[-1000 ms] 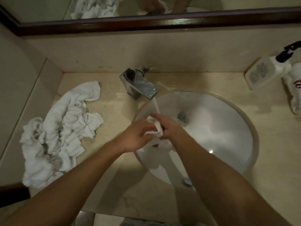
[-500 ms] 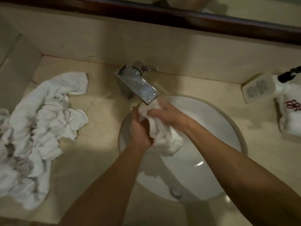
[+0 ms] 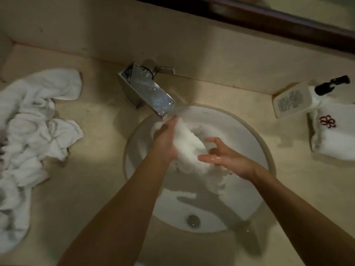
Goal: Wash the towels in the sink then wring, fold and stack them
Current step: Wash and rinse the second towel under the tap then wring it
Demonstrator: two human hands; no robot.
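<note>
Left hand [image 3: 165, 140] gripped the upper end of the wet white towel [image 3: 189, 148] under the running chrome faucet [image 3: 148, 89], over the round white sink [image 3: 266, 148]; right hand [image 3: 224, 160] lay against the towel's lower part with fingers spread and relaxed, gripping nothing. Crumpled towel pile [image 3: 32, 135] sat on the counter far left; soap dispenser [image 3: 294, 99] and folded embroidered towel [image 3: 334, 131] far right. Risk: the wet towel, held by one hand, could slip into the basin and cover the drain [image 3: 193, 220], or splash the counter.
</note>
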